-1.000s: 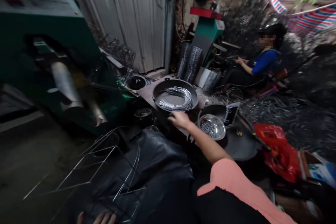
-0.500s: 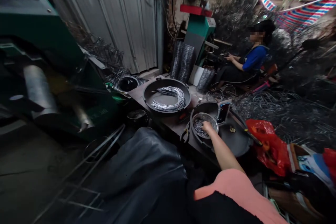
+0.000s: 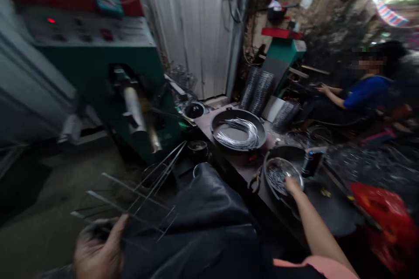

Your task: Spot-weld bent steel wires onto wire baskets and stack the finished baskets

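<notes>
My left hand (image 3: 98,244) rises at the lower left, its fingers closed on a wire frame (image 3: 140,196) of long straight rods. My right hand (image 3: 293,186) rests at the near rim of a steel bowl (image 3: 280,174) holding small metal pieces. Whether those fingers hold a piece is too blurred to tell. The bowl sits inside a dark round pan (image 3: 281,159), with pliers (image 3: 255,184) just left of it. Farther back lies a wide black pan (image 3: 237,130) holding a bundle of curved silver wires (image 3: 237,134). A black apron (image 3: 209,222) covers my lap.
A green machine (image 3: 98,69) with a control panel and steel roller stands left of the dark workbench (image 3: 235,165). Stacks of wire rings (image 3: 260,89) stand behind the pans. A seated person in a blue sleeve (image 3: 366,93) works at the right, near a red plastic bag (image 3: 382,222).
The view has swung left. My left hand has risen into view with the wire frame. My right hand has shifted from inside the steel bowl to its near rim.
</notes>
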`<move>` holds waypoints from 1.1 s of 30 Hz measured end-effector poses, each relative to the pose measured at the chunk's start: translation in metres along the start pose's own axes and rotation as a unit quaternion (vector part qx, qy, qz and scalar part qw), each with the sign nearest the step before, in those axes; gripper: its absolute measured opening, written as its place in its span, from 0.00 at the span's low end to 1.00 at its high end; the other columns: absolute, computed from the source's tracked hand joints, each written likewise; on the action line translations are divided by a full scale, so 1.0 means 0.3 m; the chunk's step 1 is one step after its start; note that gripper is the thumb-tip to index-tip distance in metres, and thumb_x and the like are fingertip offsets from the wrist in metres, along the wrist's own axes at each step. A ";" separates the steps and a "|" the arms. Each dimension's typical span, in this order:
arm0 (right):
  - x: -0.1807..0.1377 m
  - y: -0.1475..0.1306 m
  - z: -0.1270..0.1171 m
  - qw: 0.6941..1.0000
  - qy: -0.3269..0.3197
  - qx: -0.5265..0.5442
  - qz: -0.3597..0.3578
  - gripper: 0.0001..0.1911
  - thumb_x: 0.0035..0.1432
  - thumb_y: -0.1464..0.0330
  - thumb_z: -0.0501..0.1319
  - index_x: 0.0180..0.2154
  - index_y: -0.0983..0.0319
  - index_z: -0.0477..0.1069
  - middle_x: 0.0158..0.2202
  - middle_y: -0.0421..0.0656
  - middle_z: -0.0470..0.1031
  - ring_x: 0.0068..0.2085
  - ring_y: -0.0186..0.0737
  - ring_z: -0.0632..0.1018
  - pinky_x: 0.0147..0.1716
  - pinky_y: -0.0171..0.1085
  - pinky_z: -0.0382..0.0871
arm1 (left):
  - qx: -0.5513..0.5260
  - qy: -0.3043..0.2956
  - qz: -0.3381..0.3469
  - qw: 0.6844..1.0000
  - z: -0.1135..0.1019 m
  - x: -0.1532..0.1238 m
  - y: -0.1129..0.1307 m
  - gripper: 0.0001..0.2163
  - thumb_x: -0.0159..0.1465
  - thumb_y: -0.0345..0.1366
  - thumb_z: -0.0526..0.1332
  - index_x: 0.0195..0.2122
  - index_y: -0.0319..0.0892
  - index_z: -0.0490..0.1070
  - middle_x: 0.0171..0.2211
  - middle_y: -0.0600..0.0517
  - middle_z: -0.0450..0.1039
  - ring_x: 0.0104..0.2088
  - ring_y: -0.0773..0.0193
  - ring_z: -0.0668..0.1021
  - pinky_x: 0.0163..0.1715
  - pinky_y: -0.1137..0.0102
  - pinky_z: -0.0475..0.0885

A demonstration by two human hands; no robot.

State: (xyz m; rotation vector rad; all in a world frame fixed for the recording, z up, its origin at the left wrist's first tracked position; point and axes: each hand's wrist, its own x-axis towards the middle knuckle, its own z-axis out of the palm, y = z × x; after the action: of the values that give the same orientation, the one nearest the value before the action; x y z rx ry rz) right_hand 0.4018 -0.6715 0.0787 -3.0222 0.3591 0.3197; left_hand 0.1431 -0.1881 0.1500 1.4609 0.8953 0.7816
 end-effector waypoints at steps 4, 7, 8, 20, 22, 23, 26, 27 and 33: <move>0.026 -0.024 -0.063 0.999 -0.007 -0.041 -0.017 0.15 0.51 0.79 0.52 0.27 0.64 0.77 0.31 0.57 0.76 0.36 0.49 0.78 0.35 0.41 0.67 | -0.088 0.062 0.001 0.994 0.059 0.000 0.033 0.18 0.42 0.43 0.70 0.29 0.42 0.65 0.26 0.57 0.65 0.28 0.68 0.69 0.31 0.72 0.65; 0.020 -0.149 -0.143 0.996 0.035 -0.008 -0.080 0.12 0.55 0.72 0.52 0.31 0.64 0.75 0.37 0.57 0.76 0.40 0.50 0.76 0.39 0.41 0.66 | -0.118 0.079 -0.002 0.990 0.074 0.006 0.017 0.18 0.41 0.42 0.70 0.28 0.42 0.64 0.26 0.58 0.65 0.29 0.69 0.68 0.32 0.73 0.65; 0.002 -0.222 -0.169 0.990 0.048 0.040 -0.126 0.12 0.56 0.69 0.53 0.32 0.63 0.75 0.38 0.56 0.76 0.41 0.48 0.76 0.40 0.40 0.66 | -0.128 0.080 -0.003 0.989 0.078 0.007 0.007 0.18 0.41 0.42 0.70 0.28 0.42 0.64 0.26 0.58 0.65 0.29 0.70 0.68 0.33 0.73 0.64; -0.458 -1.260 -0.118 0.701 -0.299 0.470 -0.445 0.14 0.49 0.58 0.59 0.22 0.63 0.67 0.20 0.37 0.69 0.22 0.31 0.68 0.22 0.31 0.60 | -0.175 0.127 0.023 0.976 0.103 0.013 -0.068 0.18 0.44 0.40 0.70 0.31 0.42 0.65 0.27 0.57 0.66 0.29 0.70 0.70 0.33 0.73 0.65; -0.487 -1.300 -0.105 0.667 -0.341 0.514 -0.418 0.16 0.48 0.56 0.60 0.23 0.63 0.66 0.19 0.37 0.67 0.20 0.30 0.67 0.20 0.30 0.60 | -0.175 0.124 0.018 0.976 0.094 0.026 -0.080 0.17 0.45 0.41 0.70 0.31 0.42 0.65 0.28 0.57 0.66 0.29 0.70 0.70 0.32 0.74 0.65; -0.495 -1.311 -0.100 0.654 -0.349 0.537 -0.403 0.17 0.47 0.55 0.60 0.23 0.63 0.66 0.18 0.36 0.67 0.20 0.30 0.67 0.20 0.30 0.60 | -0.174 0.124 0.015 0.977 0.091 0.034 -0.084 0.18 0.45 0.41 0.70 0.31 0.42 0.65 0.28 0.57 0.66 0.28 0.70 0.70 0.31 0.74 0.65; -0.496 -1.330 -0.083 0.633 -0.350 0.590 -0.359 0.19 0.45 0.53 0.62 0.23 0.63 0.65 0.18 0.36 0.66 0.20 0.29 0.67 0.20 0.30 0.62 | -0.157 0.116 0.009 0.981 0.086 0.057 -0.096 0.19 0.45 0.43 0.69 0.32 0.42 0.65 0.29 0.56 0.66 0.29 0.69 0.70 0.29 0.74 0.65; -0.491 -1.334 -0.076 0.631 -0.352 0.597 -0.348 0.19 0.44 0.53 0.63 0.24 0.63 0.65 0.18 0.36 0.66 0.20 0.29 0.67 0.20 0.30 0.62 | -0.148 0.109 0.005 0.983 0.086 0.064 -0.099 0.19 0.44 0.43 0.69 0.32 0.42 0.65 0.29 0.56 0.66 0.29 0.68 0.70 0.28 0.74 0.65; -0.449 -1.355 -0.031 0.626 -0.369 0.598 -0.338 0.20 0.43 0.53 0.64 0.23 0.64 0.65 0.19 0.37 0.67 0.20 0.28 0.68 0.20 0.30 0.62 | -0.152 0.058 -0.044 0.986 0.086 0.109 -0.132 0.22 0.44 0.46 0.69 0.35 0.42 0.64 0.26 0.57 0.65 0.25 0.69 0.69 0.25 0.75 0.65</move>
State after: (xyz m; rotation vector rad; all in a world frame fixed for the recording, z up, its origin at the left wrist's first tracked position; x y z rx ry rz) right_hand 0.3731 -0.2484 0.1394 -1.3276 -0.4745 0.7719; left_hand 0.1779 -0.1712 0.1074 1.1106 0.8778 0.9021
